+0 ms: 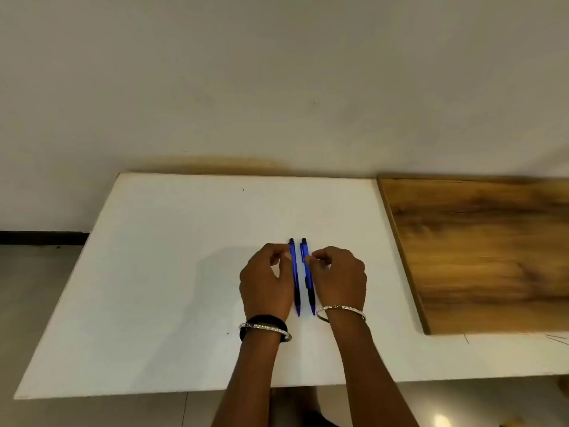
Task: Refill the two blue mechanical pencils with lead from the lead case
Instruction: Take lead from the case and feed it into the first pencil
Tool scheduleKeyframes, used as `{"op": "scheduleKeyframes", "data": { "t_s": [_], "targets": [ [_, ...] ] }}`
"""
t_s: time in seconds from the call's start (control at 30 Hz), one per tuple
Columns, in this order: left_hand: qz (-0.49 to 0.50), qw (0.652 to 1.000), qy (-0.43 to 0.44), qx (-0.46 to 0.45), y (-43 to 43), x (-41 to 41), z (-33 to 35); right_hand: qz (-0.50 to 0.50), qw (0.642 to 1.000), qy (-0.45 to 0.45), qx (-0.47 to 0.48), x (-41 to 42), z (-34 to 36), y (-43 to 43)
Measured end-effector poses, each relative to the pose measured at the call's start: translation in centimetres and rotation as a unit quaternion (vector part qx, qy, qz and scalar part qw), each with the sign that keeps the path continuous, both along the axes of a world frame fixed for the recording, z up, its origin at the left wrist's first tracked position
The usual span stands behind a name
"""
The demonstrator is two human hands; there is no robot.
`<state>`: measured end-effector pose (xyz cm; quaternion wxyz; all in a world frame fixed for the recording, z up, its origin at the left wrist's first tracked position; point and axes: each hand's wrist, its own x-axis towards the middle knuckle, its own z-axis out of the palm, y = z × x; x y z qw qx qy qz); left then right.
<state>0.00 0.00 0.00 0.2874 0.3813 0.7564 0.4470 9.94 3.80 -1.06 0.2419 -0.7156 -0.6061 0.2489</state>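
Two blue pencils lie side by side on the white table (184, 272), tips toward the person. The left grip (266, 282), fingers curled, pinches the left pencil (293, 263) near its cap. The right grip (338, 278) likewise pinches the right pencil (304, 251).

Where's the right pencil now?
Head view, centre: the right pencil lies on the white table, just right of the left pencil, right hand pinching its barrel.

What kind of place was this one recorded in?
Probably a plain room at home or in an office: a white table against a bare wall, a tiled floor, and a wood-grain board on the table.
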Motion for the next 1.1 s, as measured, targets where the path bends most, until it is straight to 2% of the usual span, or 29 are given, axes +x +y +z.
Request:
{"op": "scheduleKeyframes", "data": {
  "t_s": [0.17,0.43,0.57,0.67,0.8,0.93,1.1],
  "targets": [
    [-0.011,1.000,0.020,-0.012,0.9,1.0,-0.5,-0.021,0.998,-0.041,-0.053,0.0,-0.9,0.5],
    [0.011,0.999,0.048,0.005,1.3,2.1,-0.6,-0.038,0.991,-0.111,-0.058,-1.0,-0.5,0.3],
    [0.007,0.998,0.062,0.011,1.2,2.1,-0.4,-0.070,0.995,-0.057,-0.047,-0.9,0.1,0.1],
    [0.024,0.999,0.024,0.022,1.4,1.4,-0.5,-0.083,0.996,0.027,-0.004,-0.3,1.1,0.3],
    [0.015,0.998,-0.065,0.012,1.6,1.1,-0.2,-0.022,0.995,0.089,0.026,0.4,2.0,0.7],
    [-0.009,0.985,-0.171,-0.003,1.7,0.8,-0.1,0.051,0.987,0.152,-0.008,0.9,1.8,0.7],
    [0.006,0.990,-0.143,0.008,1.6,-0.1,-0.5,0.139,0.958,0.240,-0.071,1.2,1.4,0.7]
  ]
}}
